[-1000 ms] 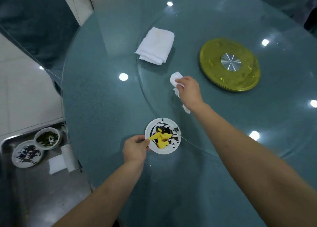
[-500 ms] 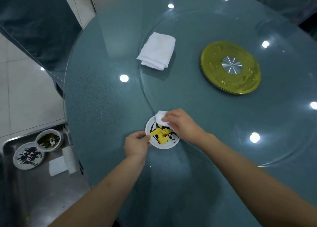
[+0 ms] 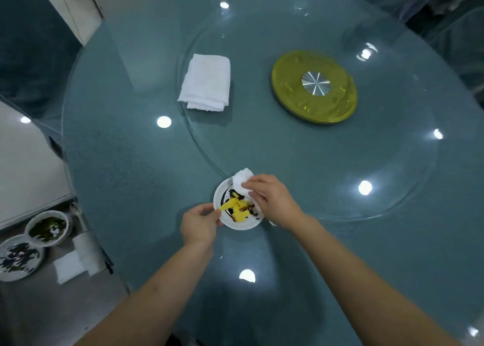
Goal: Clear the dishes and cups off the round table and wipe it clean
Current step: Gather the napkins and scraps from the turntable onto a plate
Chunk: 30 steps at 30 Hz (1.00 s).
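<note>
The small white plate (image 3: 237, 224) sits near the round glass surface's (image 3: 125, 162) near-left edge, at the lazy Susan's rim. The left hand (image 3: 199, 224) pinches its rim; the right hand (image 3: 272, 201) grips a crumpled tissue (image 3: 242, 179) over the plate's far side. A folded white towel (image 3: 207, 81) lies well apart, bare glass between.

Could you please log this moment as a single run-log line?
left hand: grips plate rim | right hand: holds tissue over plate | towel: untouched
</note>
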Tool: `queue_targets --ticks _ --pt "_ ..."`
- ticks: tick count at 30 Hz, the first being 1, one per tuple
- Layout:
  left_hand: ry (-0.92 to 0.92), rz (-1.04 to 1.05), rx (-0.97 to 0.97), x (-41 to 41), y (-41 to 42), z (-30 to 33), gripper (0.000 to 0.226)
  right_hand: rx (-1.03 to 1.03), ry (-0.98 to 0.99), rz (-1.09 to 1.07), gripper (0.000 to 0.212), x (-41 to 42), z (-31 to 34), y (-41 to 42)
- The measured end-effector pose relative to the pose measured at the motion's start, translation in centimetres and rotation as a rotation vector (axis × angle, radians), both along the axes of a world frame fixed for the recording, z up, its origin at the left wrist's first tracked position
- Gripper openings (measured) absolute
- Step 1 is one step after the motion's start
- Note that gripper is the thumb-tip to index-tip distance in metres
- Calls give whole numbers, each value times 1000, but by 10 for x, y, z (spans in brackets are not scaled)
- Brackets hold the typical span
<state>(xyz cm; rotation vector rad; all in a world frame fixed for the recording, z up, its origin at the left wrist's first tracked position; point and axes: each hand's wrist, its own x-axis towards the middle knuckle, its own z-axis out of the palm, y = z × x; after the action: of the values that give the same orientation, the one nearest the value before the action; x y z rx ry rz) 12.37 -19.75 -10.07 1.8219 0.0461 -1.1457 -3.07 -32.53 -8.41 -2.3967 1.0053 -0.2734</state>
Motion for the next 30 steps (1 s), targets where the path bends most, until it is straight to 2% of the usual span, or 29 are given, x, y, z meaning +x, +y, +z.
queue_targets --ticks 3,5,12,18,22,25,27,30 --pt "6 -43 -5 -16 2 2 14 -70 17 -316 27 -56 -4 -9" --pt "10 -63 -7 -26 1 1 15 -85 57 -435 27 -80 -13 -10" --pt "-35 -142 15 -50 -2 10 20 -44 18 -481 25 -82 -20 1" --pt "-23 -175 28 -61 -2 9 18 101 -36 -292 26 -87 -2 32" --pt "-16 -202 41 -68 4 6 15 89 -168 -596 25 -118 11 22" --pt "-9 -218 48 -74 7 4 14 73 -107 -827 25 -148 11 -3" --pt "-5 -218 46 -78 6 2 15 109 -33 -870 25 -157 6 -10" --pt "2 -210 41 -80 3 -1 16 74 29 -793 24 -149 -5 -1"
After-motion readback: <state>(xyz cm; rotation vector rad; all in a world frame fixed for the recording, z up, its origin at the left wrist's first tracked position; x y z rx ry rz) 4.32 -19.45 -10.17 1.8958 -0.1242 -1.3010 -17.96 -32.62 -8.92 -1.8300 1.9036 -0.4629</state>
